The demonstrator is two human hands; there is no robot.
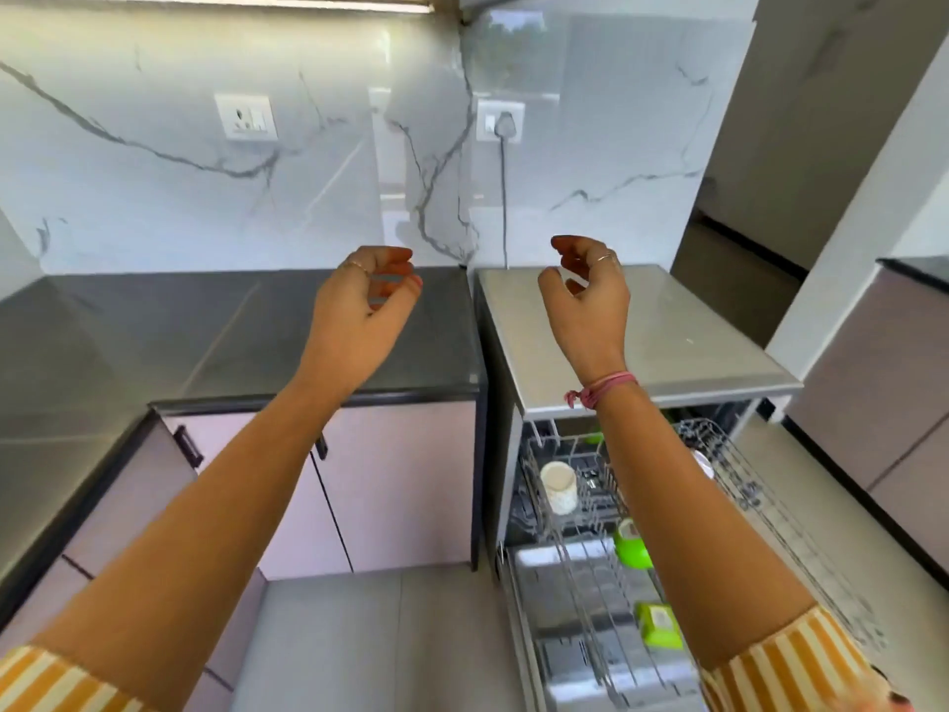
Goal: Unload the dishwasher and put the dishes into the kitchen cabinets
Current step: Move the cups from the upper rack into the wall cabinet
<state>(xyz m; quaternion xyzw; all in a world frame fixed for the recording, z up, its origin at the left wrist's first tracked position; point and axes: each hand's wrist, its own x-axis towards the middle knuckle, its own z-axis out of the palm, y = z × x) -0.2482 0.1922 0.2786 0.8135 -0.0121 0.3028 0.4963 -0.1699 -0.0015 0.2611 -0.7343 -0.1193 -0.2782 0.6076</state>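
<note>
Plainly, hands: the left hand and right hand are both raised at the same height, fingers loosely curled, holding nothing.
Pose: both forearms stretch forward and up, palms turned toward each other; the left hangs over the back right part of the dark bench, the right over the near left part of the dishwasher top.
Dishes: the dishwasher stands open at the bench's right end, racks pulled out; a white cup sits near the left edge of the upper rack, a green item and a green box lie lower, toward the front.
Cabinets: lower cabinet doors under the bench are shut.
Stage: judged early, nothing is in hand yet.
Risk: reaching down between the wire racks, a sleeve or the wrist thread could snag a tine and tip the cup.
</note>
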